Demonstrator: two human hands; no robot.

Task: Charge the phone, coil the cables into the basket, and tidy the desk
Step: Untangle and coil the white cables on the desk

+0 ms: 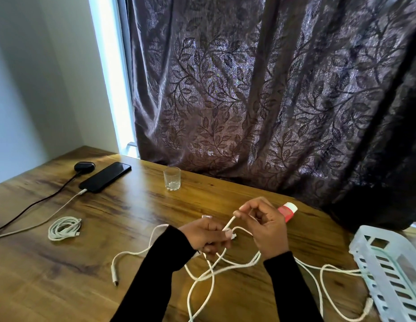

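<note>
so we've got both hands over the near middle of the wooden surface (144, 205), working a loose white cable (225, 267). our left hand (206, 235) has its fingers curled round the cable near one plug end, and our right hand (264, 228) pinches the same cable a bit further along, thumb and forefinger tight on it. the rest of that cable sprawls in messy loops toward us and off to the right, where it runs up against the pale slotted basket (388, 273) at the right edge. a second white cable (64, 228) sits already coiled on the left. far left, the phone (106, 176) lies flat with a white charging lead (46, 216) plugged into its near end, a small black case (84, 166) just beyond it. a glass (172, 178) stands further back, and a red and white tube (288, 211) lies behind our right hand.
</note>
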